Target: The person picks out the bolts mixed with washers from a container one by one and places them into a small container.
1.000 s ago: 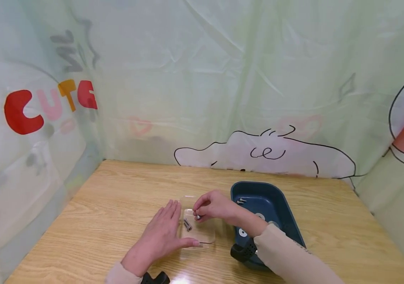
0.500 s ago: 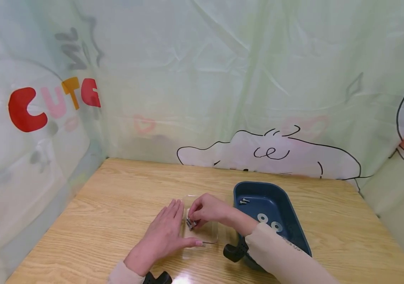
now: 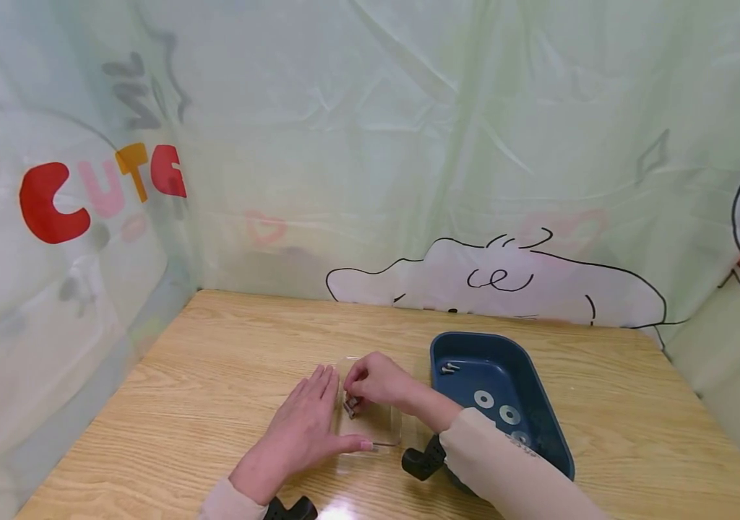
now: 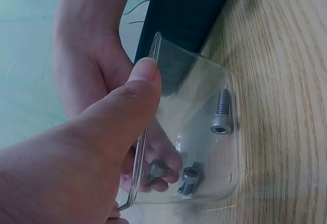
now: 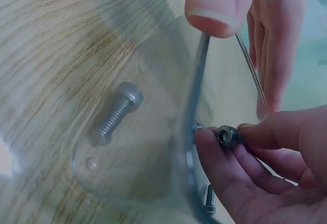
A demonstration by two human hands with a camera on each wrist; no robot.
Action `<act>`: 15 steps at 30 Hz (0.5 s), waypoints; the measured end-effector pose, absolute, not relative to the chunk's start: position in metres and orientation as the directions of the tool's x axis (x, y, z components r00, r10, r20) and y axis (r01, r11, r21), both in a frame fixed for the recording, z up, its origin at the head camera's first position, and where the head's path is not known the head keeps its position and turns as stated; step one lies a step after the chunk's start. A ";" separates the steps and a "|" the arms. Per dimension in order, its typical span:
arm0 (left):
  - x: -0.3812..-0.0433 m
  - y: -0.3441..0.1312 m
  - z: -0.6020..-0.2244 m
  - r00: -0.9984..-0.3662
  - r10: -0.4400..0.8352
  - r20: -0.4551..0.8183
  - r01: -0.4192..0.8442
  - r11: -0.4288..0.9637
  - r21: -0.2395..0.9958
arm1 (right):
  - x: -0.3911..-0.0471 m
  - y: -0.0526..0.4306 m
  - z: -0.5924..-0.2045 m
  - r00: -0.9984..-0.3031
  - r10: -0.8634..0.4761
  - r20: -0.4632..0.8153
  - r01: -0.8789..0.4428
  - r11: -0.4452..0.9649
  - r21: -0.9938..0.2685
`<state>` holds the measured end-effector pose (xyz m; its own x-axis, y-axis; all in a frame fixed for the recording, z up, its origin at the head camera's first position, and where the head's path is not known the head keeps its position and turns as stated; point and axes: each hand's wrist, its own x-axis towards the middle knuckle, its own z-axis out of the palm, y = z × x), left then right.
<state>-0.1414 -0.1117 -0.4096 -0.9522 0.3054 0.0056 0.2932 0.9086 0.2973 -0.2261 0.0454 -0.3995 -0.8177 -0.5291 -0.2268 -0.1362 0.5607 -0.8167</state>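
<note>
A clear plastic box stands on the table. My left hand lies against its left side with straight fingers, and the thumb presses on the near rim. Inside the box, my right hand pinches a socket head screw between thumb and fingers, its hex socket showing in the right wrist view. Right by those fingertips, more screws lie at one end of the box. Toward the other end, a single thick threaded screw lies on the box floor.
Right of the box is a dark blue tray, partly behind the right forearm. It holds small screws in its far left corner and several washers. A printed curtain hangs behind the table.
My right hand has moved left and down in the box, bringing its screw next to those lying there. The left hand stays at the rim; the head view has shifted slightly.
</note>
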 end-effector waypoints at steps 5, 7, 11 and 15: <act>-0.141 -0.111 -0.409 -0.951 0.309 0.010 0.299 0.909 0.292 | -0.227 0.044 -0.399 -0.842 -0.490 -0.225 -0.139 0.600 -0.788; -0.141 -0.111 -0.409 -0.951 0.308 0.010 0.297 0.908 0.294 | -0.227 0.043 -0.399 -0.848 -0.482 -0.220 -0.149 0.616 -0.774; -0.141 -0.111 -0.408 -0.952 0.306 0.003 0.293 0.909 0.297 | -0.227 0.042 -0.400 -0.855 -0.477 -0.205 -0.177 0.639 -0.749; -0.141 -0.111 -0.409 -0.953 0.304 -0.004 0.290 0.910 0.296 | -0.226 0.041 -0.401 -0.855 -0.485 -0.182 -0.213 0.648 -0.731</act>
<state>-0.1411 -0.1114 -0.4090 -0.9525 0.3044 -0.0039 0.2897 0.9103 0.2957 -0.2264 0.0406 -0.4008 -0.8552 -0.4854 -0.1816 -0.2129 0.6485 -0.7308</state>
